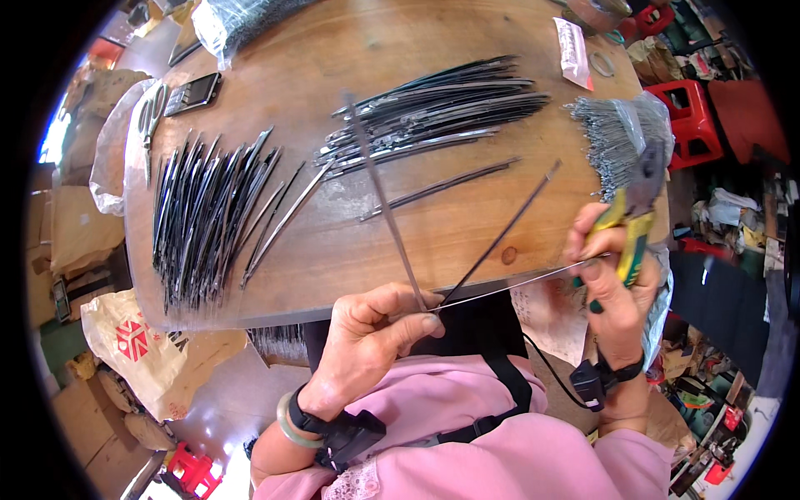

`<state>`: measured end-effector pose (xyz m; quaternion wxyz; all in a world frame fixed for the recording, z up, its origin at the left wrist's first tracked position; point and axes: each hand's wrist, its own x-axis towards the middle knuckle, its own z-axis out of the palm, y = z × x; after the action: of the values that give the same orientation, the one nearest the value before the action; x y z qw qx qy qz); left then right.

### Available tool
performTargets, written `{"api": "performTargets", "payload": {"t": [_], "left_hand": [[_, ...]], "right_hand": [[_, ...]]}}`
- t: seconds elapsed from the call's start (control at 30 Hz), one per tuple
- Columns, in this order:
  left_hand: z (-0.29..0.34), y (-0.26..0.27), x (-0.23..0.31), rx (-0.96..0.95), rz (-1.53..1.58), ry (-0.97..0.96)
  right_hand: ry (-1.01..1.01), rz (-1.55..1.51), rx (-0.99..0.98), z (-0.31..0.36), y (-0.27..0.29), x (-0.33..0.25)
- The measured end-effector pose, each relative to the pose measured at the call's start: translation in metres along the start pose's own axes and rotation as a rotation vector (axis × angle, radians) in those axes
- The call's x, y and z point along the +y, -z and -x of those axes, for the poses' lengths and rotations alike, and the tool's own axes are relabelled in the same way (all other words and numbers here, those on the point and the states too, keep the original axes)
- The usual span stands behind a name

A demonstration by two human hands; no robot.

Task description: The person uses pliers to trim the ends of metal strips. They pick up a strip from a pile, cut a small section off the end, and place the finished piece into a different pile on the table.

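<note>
My left hand (pixel 367 337) is closed in a pinch just off the table's near edge. It grips the lower ends of two thin dark strips, one strip (pixel 379 192) slanting up to the left and the other strip (pixel 504 233) up to the right. A thin metal wire (pixel 508 289) runs from that pinch to the fingers of my right hand (pixel 618 296). Pliers (pixel 635 221) with yellow and green handles also lie in my right hand, jaws pointing up and away. Whether the wire is wound around the strips is too small to tell.
On the wooden table (pixel 317 275), dark strips lie in a left pile (pixel 212 221) and a far pile (pixel 442 108). A bundle of thin wires (pixel 612 142) sits at the right. Scissors (pixel 150 117) and a phone (pixel 192 94) are far left. A red stool (pixel 685 125) stands beyond the right edge.
</note>
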<state>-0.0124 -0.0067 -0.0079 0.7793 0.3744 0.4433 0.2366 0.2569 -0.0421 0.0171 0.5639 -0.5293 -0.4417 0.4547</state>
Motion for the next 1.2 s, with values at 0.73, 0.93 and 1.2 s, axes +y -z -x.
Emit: {"api": "performTargets", "payload": {"t": [0.73, 0.93, 1.2], "left_hand": [[-0.002, 0.001, 0.012, -0.200, -0.123, 0.249], [0.002, 0.000, 0.010, -0.217, -0.097, 0.227], [-0.011, 0.005, 0.012, -0.278, 0.006, 0.085]], "right_hand": [[0.448, 0.977, -0.396, -0.013, -0.022, -0.012], [0.472, 0.958, -0.451, -0.016, -0.019, 0.006], [0.495, 0.938, -0.407, -0.007, -0.028, -0.001]]}}
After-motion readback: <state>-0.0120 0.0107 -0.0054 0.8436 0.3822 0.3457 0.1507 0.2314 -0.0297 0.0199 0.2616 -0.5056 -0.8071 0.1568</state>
